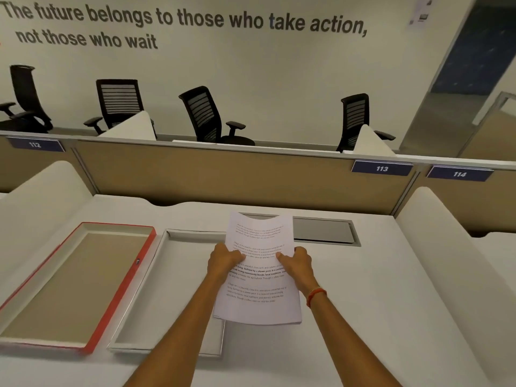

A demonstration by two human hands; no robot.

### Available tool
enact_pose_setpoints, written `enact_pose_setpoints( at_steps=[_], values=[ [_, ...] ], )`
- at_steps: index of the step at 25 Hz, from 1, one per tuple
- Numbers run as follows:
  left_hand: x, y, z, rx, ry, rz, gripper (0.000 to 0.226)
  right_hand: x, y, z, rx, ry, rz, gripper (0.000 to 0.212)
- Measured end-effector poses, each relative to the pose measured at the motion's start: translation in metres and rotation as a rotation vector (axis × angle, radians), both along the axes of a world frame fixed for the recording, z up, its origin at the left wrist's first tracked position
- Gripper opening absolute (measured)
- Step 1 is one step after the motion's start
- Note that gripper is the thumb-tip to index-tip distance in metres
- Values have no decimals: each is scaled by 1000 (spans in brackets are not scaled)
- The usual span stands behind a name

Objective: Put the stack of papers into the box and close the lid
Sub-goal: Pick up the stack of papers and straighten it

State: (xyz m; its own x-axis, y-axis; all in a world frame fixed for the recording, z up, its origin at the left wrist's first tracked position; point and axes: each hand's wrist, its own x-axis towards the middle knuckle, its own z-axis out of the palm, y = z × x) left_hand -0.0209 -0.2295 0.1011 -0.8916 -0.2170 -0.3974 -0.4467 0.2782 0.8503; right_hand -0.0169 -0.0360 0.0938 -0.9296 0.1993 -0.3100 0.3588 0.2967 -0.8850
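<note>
Now papers [258, 289] between both grips

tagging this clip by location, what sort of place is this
Most likely an open-plan office. A desk sits between partitions with numbered seat plates such as 113, black swivel chairs stand beyond, and a motivational slogan covers the wall.
</note>
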Motion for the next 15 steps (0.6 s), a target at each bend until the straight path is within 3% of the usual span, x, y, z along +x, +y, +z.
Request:
enact_pose_setpoints(
  at_steps=[8,12,15],
  values=[
    [3,-93,2,7,3,11,42,5,-91,8,-19,16,39,19],
    [1,-89,1,59,32,-22,28,9,-88,21,0,58,24,17],
    [-6,-56,0,141,48,-33,37,10,-58,32,38,70,-23,13]
  ],
)
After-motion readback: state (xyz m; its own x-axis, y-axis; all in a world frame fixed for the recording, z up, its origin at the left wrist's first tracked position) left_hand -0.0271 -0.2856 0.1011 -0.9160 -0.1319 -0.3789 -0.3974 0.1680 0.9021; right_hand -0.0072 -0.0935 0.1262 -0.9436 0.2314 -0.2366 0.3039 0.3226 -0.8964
